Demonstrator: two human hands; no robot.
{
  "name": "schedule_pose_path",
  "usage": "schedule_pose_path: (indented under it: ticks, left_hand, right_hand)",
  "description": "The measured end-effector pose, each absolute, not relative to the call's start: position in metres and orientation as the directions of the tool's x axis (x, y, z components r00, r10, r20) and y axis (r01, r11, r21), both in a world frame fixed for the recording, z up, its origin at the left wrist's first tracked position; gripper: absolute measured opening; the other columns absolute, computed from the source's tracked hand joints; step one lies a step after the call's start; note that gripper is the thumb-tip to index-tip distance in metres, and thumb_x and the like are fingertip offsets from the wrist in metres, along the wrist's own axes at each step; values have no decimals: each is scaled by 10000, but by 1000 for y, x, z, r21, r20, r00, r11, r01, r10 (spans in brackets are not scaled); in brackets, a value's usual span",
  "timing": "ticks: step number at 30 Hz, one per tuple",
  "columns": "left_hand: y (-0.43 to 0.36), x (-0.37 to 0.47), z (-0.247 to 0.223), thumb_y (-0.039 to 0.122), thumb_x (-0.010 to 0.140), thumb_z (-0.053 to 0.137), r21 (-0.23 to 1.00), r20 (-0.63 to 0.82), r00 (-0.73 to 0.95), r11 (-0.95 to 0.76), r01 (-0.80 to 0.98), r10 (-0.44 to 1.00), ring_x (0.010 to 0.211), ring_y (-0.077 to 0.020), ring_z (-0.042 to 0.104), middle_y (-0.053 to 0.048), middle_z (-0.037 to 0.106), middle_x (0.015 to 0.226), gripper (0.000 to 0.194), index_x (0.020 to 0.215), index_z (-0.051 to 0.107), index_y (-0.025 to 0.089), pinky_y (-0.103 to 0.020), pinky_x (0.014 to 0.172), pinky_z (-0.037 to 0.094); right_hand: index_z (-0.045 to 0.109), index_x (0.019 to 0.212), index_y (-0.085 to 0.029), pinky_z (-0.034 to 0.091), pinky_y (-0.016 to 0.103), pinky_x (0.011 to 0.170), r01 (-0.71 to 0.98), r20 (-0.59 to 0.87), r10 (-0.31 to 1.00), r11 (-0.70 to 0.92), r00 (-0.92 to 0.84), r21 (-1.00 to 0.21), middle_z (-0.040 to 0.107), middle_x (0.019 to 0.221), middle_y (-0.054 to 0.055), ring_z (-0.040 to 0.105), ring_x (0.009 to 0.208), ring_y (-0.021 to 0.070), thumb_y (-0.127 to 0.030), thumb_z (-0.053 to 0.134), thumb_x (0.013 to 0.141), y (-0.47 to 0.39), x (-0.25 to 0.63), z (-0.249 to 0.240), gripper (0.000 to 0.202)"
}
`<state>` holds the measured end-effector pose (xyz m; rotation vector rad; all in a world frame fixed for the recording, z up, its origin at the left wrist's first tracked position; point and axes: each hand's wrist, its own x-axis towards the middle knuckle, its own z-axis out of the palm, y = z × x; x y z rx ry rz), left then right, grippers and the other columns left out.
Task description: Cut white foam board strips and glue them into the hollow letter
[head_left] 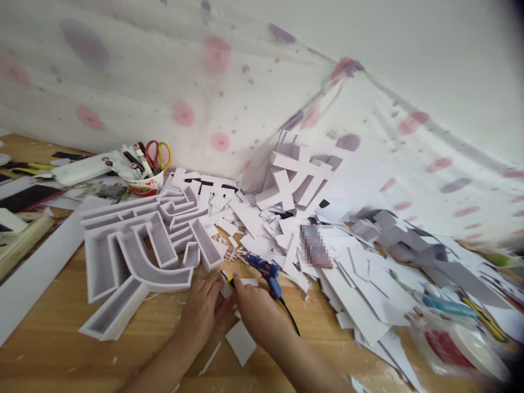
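My right hand [254, 305] is closed around a yellow-and-black utility knife [230, 281], its tip pointing away from me and to the left. Beside it, the fingers of my left hand [201, 304] press a small piece of white board [225, 290] against the wooden table; much of that piece is hidden by my hands. A blue hot glue gun [264, 270] lies just beyond my right hand. Left of my hands stands a large hollow white board character [141, 245] with raised walls. A loose white square [241, 342] lies nearer to me.
White offcuts [262, 232] cover the table's middle. Another white character [298, 180] leans at the back. Board sheets [364, 289] and a roll of tape [462, 344] lie on the right. A cup [145, 185] with scissors [158, 154] and pens stands at back left.
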<state>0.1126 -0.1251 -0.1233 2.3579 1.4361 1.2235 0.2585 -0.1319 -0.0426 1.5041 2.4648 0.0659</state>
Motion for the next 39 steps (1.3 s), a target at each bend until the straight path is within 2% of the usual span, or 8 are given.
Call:
schedule_pose_path:
  ticks: [4, 17, 25, 30, 35, 39]
  left_hand:
    - [-126, 114, -123, 242, 802, 551, 486, 564, 218, -533, 693, 797, 951, -253, 615, -108, 644, 1059, 213, 1001, 584, 172, -428, 809, 535]
    - [-127, 115, -124, 247, 799, 546, 508, 509, 220, -497, 703, 832, 865, -249, 613, -84, 650, 936, 188, 969, 586, 178, -421, 743, 534]
    - [-127, 116, -127, 245, 796, 534, 496, 514, 222, -498, 711, 829, 868, -248, 604, -80, 643, 929, 189, 968, 574, 178, -417, 747, 523]
    - [-127, 116, -127, 235, 802, 521, 491, 512, 225, -498, 715, 829, 882, -240, 602, -77, 638, 928, 185, 976, 558, 183, -403, 758, 515]
    - [-127, 115, -126, 224, 795, 528, 472, 513, 234, -499, 727, 826, 878, -244, 601, -74, 636, 917, 161, 951, 551, 191, -396, 744, 515]
    - [-128, 115, -125, 216, 794, 533, 470, 509, 231, -493, 732, 829, 878, -237, 596, -71, 637, 930, 160, 951, 551, 191, -385, 756, 512]
  right_hand:
    - [326, 1364, -2, 480, 275, 503, 866, -185, 881, 467, -436, 181, 664, 766, 136, 634, 644, 215, 36, 462, 706, -134, 258, -47, 673]
    - [343, 1355, -73, 459, 240, 497, 841, -180, 868, 494, -462, 221, 655, 828, 97, 620, 647, 179, 30, 468, 718, -140, 271, -55, 657]
    - [384, 1318, -114, 460, 233, 470, 877, -207, 883, 455, -421, 158, 652, 774, 82, 628, 608, 175, -95, 468, 862, -142, 276, -52, 464]
    - [382, 1333, -99, 466, 243, 465, 885, -249, 878, 448, -409, 127, 657, 744, 83, 638, 607, 190, -141, 459, 889, -146, 280, -45, 453]
    - [365, 1361, -121, 475, 238, 480, 896, -292, 881, 423, -372, 135, 669, 776, 84, 653, 624, 192, -44, 497, 823, -154, 289, -50, 560]
    - [376, 1357, -133, 478, 217, 520, 901, -310, 882, 411, -355, 139, 683, 849, 95, 668, 691, 187, -36, 536, 802, -159, 295, -58, 586]
